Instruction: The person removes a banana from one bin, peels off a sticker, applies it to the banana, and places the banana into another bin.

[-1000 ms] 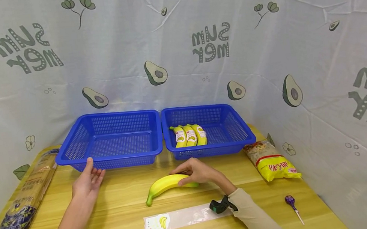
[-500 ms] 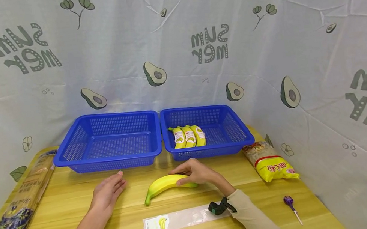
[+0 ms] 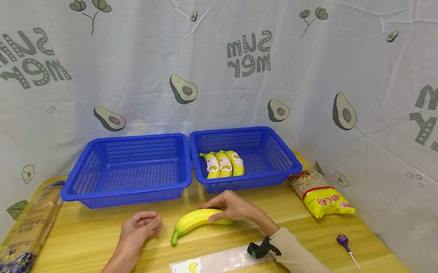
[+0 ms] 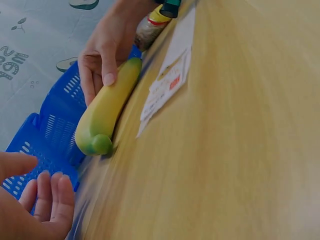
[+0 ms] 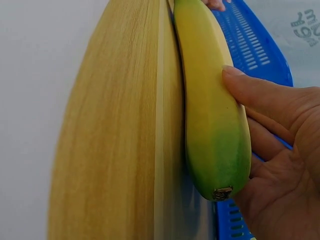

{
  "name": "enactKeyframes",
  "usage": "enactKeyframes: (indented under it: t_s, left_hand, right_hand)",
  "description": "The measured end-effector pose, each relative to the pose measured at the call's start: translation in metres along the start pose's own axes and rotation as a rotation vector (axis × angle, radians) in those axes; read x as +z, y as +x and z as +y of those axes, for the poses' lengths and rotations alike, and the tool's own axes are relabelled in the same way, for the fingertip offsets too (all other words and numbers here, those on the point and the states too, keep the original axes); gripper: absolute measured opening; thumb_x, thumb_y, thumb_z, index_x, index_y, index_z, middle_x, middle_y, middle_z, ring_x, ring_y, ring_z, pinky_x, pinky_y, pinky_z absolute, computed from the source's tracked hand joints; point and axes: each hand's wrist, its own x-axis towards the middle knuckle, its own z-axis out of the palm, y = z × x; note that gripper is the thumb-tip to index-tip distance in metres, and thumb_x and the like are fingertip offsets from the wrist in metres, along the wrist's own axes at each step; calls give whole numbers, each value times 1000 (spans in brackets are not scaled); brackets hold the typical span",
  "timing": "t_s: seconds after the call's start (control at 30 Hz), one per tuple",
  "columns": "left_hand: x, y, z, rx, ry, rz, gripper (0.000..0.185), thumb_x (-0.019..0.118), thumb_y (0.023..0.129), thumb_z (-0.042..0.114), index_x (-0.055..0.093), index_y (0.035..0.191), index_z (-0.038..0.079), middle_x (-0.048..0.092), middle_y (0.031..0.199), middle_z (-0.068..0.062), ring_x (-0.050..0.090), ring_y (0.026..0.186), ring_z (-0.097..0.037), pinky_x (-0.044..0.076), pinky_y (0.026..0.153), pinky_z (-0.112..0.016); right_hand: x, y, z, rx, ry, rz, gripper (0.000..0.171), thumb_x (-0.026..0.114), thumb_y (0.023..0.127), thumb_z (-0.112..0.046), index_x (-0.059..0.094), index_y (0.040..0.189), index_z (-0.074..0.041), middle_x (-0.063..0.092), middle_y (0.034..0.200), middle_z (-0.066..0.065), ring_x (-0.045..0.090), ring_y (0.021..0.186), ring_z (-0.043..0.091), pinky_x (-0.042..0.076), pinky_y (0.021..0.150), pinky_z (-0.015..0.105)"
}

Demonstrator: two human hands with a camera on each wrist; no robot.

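Gripping banana [image 3: 196, 220], right hand [image 3: 231, 207] curled

Bare table [image 3: 94, 254] before the hands, two blue baskets [image 3: 125, 169] blocking behind, packets flanking

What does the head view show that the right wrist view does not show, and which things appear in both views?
Only the head view shows the left hand near the banana's green tip, three labelled bananas in the right basket, the clear bag, the noodle packet and the lollipop. Only the right wrist view shows the banana's cut stem end close up. Both show the loose banana on the table, held by the right hand.
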Motion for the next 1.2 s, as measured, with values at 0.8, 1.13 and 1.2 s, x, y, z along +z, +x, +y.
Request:
enactKeyframes:
  t_s: [0.8, 1.13, 1.2]
  left_hand:
    - [-9, -16, 2, 255, 506, -563, 19, 89, 83, -3, 76, 97, -5, 68, 84, -4, 62, 75, -12, 56, 68, -22]
    - [-3, -29, 1, 358, 706, -601, 37, 101, 67, 4, 75, 93, 8, 57, 85, 1, 50, 75, -11, 46, 65, -23]
    - [1, -32, 1, 370, 765, -575, 41, 103, 64, 7, 73, 92, 11, 56, 86, 1, 49, 77, -13, 46, 67, -24]
  right_hand:
    - [0, 1, 4, -37, 33, 6, 37, 80, 97, -2, 73, 132, 6, 73, 133, 20, 73, 114, 15, 60, 94, 23]
    - [1, 1, 4, -37, 20, 10, 36, 79, 98, -3, 73, 132, 6, 74, 132, 20, 73, 114, 18, 59, 94, 22]
    - [1, 1, 5, -37, 21, 13, 36, 79, 98, -3, 73, 132, 6, 74, 132, 20, 74, 115, 21, 59, 94, 23]
